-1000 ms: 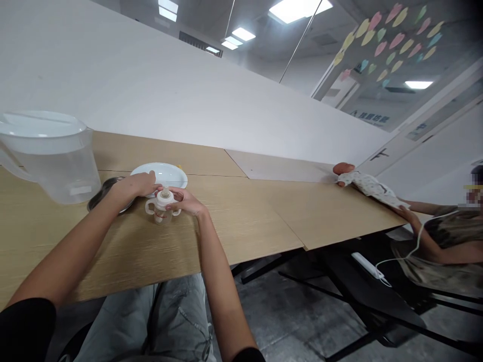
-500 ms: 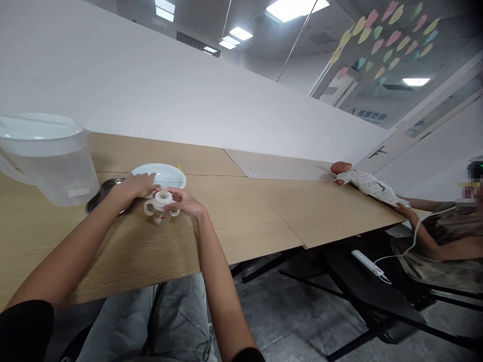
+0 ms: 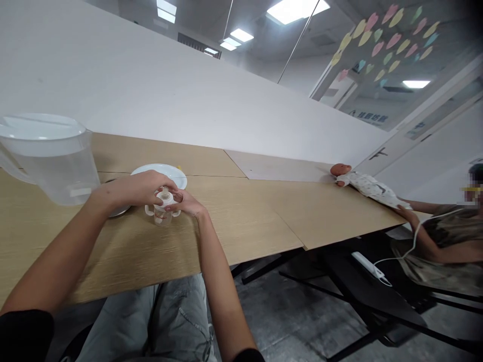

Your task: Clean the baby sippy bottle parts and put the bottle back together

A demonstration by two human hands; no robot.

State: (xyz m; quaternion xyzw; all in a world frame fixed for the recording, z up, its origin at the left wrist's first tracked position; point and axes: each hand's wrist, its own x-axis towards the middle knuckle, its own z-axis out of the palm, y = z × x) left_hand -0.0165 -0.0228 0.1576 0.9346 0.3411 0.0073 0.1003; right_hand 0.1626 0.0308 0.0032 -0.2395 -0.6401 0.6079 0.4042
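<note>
Two bare hands work at one bottle on a light wood table [image 3: 226, 221], near the middle left. Far left, a clear plastic pitcher [image 3: 56, 168] with a white lid stands on the table, its handle cut off by the frame edge. Just right of it, a steel tray [image 3: 119, 212] lies mostly hidden under the person's left forearm. Left hand [image 3: 130, 190] comes in from the lower left, its fingers [image 3: 162, 182] curled closed over the top of the two-handled baby bottle [image 3: 161, 213]. Right hand [image 3: 186, 203] comes in from the near side, its fingers [image 3: 177, 197] closed around the bottle's collar from the right. Both hands grip the bottle, which stands upright on the table, handles out to the sides, teat pointing up. White plate [image 3: 160, 172] sits just behind the hands on the far side, partly covered by them. Grey trousers [image 3: 151, 322] show below the near table edge. Further right, a baby doll [image 3: 341, 171] in a printed onesie lies on the table by the far right edge, with a seated person's hand [image 3: 405, 213] on it. White power strip [image 3: 368, 264] and cable [image 3: 413, 246] lie right, below the table.
</note>
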